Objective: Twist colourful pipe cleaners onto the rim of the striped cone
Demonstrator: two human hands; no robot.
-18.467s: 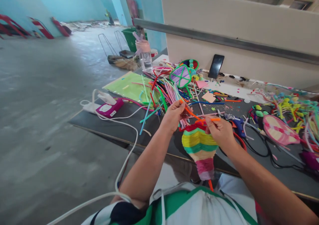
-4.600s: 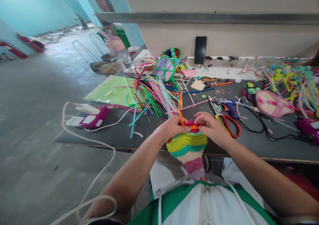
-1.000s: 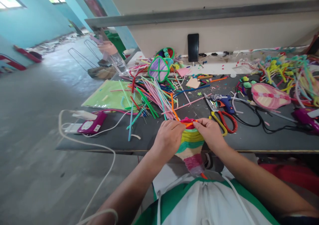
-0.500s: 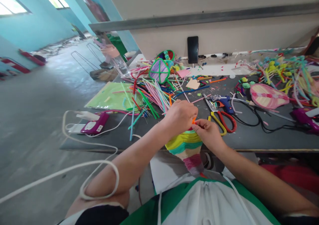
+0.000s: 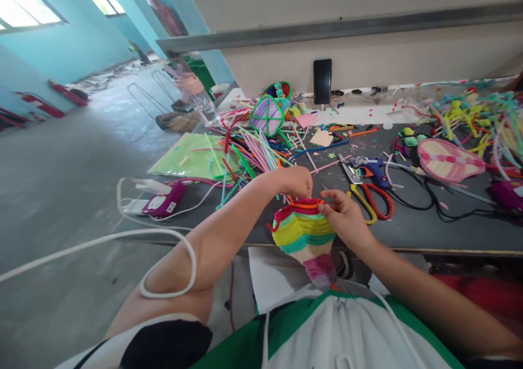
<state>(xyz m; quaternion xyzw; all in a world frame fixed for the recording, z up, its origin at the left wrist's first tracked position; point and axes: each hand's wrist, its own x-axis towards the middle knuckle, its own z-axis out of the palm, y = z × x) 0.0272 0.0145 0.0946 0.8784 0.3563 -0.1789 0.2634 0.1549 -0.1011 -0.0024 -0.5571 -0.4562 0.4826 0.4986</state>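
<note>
A teardrop-shaped craft piece (image 5: 307, 231), covered in rows of striped pipe cleaners, hangs at the table's front edge with its narrow end toward my body. An orange pipe cleaner (image 5: 307, 205) runs along its upper edge, next to a crimson row; a red end sticks out on the left. My right hand (image 5: 344, 214) pinches the upper right edge of the piece between thumb and finger. Just above that edge, my left hand (image 5: 299, 182) is closed, seemingly on the orange pipe cleaner, though its fingertips are mostly hidden.
Scissors (image 5: 370, 197) and a blue glue gun (image 5: 376, 173) lie right of my hands. Loose pipe cleaners (image 5: 259, 148) are heaped behind my left hand. A phone (image 5: 322, 82) leans on the back panel. A white cable (image 5: 188, 260) loops over my left forearm.
My left hand has shifted left and up from my right hand, uncovering the crimson and orange upper edge. My right hand stays at the piece's right side.
</note>
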